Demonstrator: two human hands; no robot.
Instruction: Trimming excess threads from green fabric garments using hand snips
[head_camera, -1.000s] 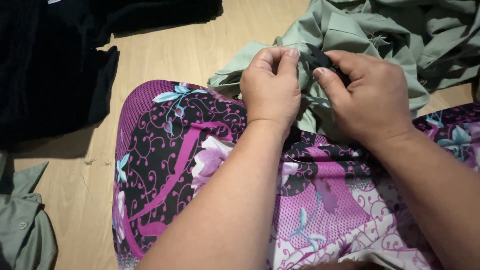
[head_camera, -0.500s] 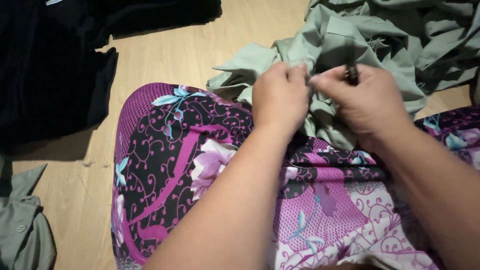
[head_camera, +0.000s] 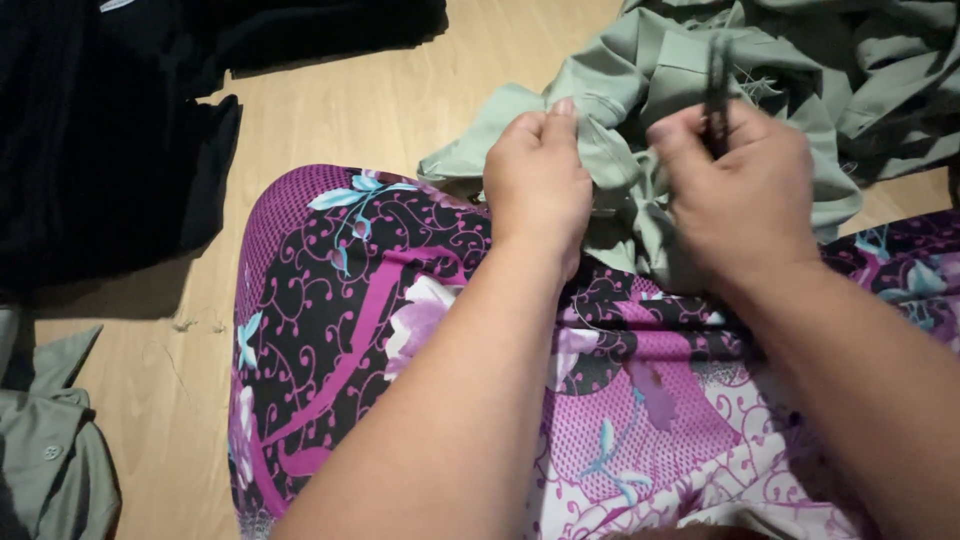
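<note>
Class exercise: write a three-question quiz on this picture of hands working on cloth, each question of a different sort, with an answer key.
1. True or false: the left hand pinches the green cloth.
2. What does the right hand hold? A) a thin dark tool B) a red cup C) a white plate
3. Fill in: the black cloth lies on the wooden ____.

Key: 1 true; 2 A, the thin dark tool; 3 floor.
</note>
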